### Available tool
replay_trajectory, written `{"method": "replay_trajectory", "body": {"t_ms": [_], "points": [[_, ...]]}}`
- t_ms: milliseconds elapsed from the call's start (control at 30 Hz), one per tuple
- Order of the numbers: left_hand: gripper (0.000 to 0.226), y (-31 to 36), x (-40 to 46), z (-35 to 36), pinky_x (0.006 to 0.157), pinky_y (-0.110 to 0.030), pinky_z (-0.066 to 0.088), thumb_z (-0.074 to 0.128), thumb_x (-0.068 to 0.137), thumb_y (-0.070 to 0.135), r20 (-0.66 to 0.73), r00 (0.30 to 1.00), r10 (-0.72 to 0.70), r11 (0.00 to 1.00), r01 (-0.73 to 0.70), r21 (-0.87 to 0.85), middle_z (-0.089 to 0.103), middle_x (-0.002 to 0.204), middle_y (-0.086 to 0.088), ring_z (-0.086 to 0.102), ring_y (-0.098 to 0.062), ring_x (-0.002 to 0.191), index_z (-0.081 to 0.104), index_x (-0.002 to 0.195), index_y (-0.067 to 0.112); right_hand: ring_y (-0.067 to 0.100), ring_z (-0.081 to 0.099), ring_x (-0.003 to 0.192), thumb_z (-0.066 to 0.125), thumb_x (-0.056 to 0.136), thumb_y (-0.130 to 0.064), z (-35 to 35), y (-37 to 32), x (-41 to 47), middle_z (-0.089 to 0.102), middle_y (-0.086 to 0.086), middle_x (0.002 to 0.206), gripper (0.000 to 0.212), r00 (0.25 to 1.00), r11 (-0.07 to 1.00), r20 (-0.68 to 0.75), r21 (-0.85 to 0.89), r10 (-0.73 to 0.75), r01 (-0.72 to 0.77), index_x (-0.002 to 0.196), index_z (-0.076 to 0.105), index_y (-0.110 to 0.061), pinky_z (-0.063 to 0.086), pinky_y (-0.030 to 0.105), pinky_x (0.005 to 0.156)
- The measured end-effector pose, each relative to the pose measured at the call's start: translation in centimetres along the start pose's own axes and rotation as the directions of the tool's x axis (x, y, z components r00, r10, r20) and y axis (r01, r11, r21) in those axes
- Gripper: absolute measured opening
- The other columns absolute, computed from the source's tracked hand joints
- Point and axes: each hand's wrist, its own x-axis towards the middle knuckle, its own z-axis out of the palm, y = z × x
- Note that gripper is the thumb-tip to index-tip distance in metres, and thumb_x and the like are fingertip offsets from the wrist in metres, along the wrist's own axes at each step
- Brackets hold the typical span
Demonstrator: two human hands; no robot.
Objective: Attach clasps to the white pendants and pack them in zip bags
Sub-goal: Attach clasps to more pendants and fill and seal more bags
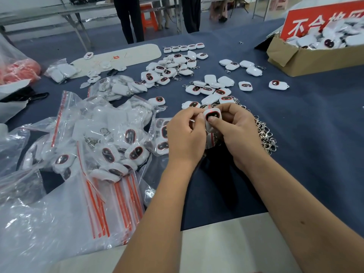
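Pendant (212, 115): held up between both hands, above the blue table (315, 134), face toward the camera. Pinched by right hand (239, 133), thumb across lower edge and fingers curled behind; likely steadied this way so the loop end points toward the other hand.

Left hand (186, 134): fingers curled, tips closed against the pendant's left edge, pinching something small and metallic there, probably a clasp; too small to confirm. Judged step: clasp being fitted, not yet bagged.

Look of pendant: small rounded white case, dark oval face ringed in red, two pale marks on the dark part.

Pile of metal clasps (265, 133): just right of and behind the right hand, within easy reach, presumably the supply.

Loose pendants (208, 89): scattered beyond both hands, some with clasps already on, some face down.

Filled zip bags (118, 146): left of the left hand, clear with red seal strips, white pendants inside.

Empty zip bags (110, 203): stacked nearer than the filled ones, left of the left forearm, handy for packing.

Cardboard box (295, 56): far right, well beyond the right hand, heaped with more pendants.
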Motion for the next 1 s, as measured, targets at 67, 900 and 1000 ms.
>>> {"method": "replay_trajectory", "body": {"t_ms": [67,900,1000], "points": [[0.019,-0.1,0.0,0.1,0.084,-0.04,0.053,0.058,0.096,0.006,-0.004,1.0,0.007,1.0,-0.007,0.022,0.075,0.09,0.001,0.067,-0.02,0.089,0.077,0.095,0.01,0.023,0.071,0.082,0.069,0.092,-0.003,0.0,0.0,0.0,0.076,0.019,0.097,0.01,1.0,1.0,-0.003,-0.003,-0.011,0.011,0.102,0.068,-0.007,0.061,0.045,0.078],[0.013,0.2,-0.1,0.4,0.064,-0.019,0.051,0.068,0.076,0.008,-0.071,0.992,-0.103,0.989,0.11,0.103,0.065,0.065,0.01,0.059,-0.002,0.06,0.071,0.086,0.016,0.014,0.054,0.056,0.069,0.097,-0.005,-0.5,-0.5,0.2,0.072,0.005,0.087,0.021,0.978,0.984,-0.19,0.142,-0.081,0.109,0.116,0.059,-0.004,0.049,0.028,0.051],[0.012,0.3,-0.1,0.5,0.058,-0.01,0.044,0.069,0.076,0.008,-0.081,0.99,-0.116,0.99,0.122,0.074,0.066,0.066,0.009,0.058,0.0,0.058,0.07,0.083,0.017,0.017,0.059,0.057,0.069,0.096,-0.001,-0.4,-1.0,0.0,0.072,0.005,0.086,0.02,0.971,0.972,-0.21,0.181,-0.114,0.153,0.111,0.056,-0.005,0.054,0.031,0.054]]}}
